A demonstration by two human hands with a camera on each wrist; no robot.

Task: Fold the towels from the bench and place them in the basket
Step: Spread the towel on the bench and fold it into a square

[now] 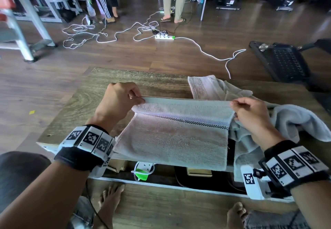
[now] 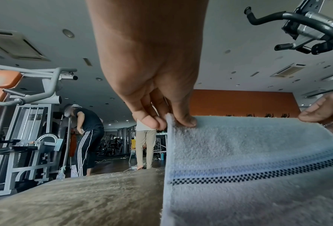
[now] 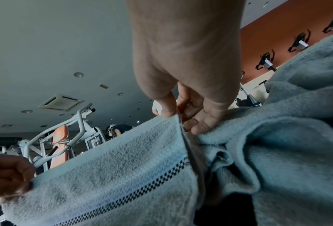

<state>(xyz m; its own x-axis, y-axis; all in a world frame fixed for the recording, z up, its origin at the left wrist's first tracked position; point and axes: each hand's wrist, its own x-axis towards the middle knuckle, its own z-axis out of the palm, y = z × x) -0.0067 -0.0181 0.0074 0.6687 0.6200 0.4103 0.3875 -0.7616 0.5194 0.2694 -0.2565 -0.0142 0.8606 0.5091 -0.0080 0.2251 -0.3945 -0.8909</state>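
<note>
Bench: I see the wooden bench point(image 1: 100, 92) running across in front of me, its grey-brown top bare on the left side and covered with cloth on the right.
Towel pile: a heap of pale blue towels point(image 1: 293, 119) lies crumpled on the right part of the bench, just beside my right hand; one flat piece reaches toward the far edge.
Towel in work: the pale blue towel point(image 1: 177, 139) with a dark checkered stripe lies on the bench in the middle, its near end hanging over the front edge and its far edge lifted off the wood.
Left hand: my left hand point(image 1: 116, 101) pinches the left far corner of the towel; the left wrist view shows thumb and fingers point(image 2: 185, 120) closed narrowly on the hem.
Right hand: my right hand point(image 1: 250, 114) pinches the right far corner of the same towel, fingertips point(image 3: 168, 111) tight on the edge, so the hem is stretched taut between both hands.
Basket: I cannot tell where it is from these views.
Floor: white cables and a power strip point(image 1: 164, 36) lie beyond the bench.
</note>
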